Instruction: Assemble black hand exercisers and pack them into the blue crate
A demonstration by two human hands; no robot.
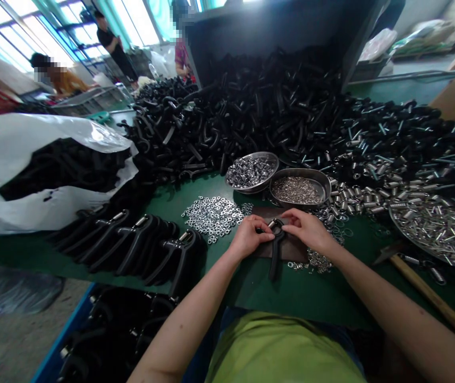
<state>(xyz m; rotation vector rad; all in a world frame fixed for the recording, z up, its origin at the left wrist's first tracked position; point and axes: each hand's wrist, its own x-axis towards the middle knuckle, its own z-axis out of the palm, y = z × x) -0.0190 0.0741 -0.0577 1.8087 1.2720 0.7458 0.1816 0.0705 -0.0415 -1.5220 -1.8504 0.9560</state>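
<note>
In the head view a black hand-grip handle lies over a dark metal plate, its round head away from me and its shank toward me. My left hand pinches the left side of that head, close to a small silver spring piece. From the other side my right hand is closed with thumb and forefinger at the head's right edge. Loose silver nut-like rings lie left of the plate. Small metal bits are scattered by its right edge. The fingertips partly hide the head.
Behind the plate stand a bowl of rings and a tin of small rivets. Finished-looking hand grips stack at left, above a blue crate. A hammer and a pin tray are right. Black handles heap behind.
</note>
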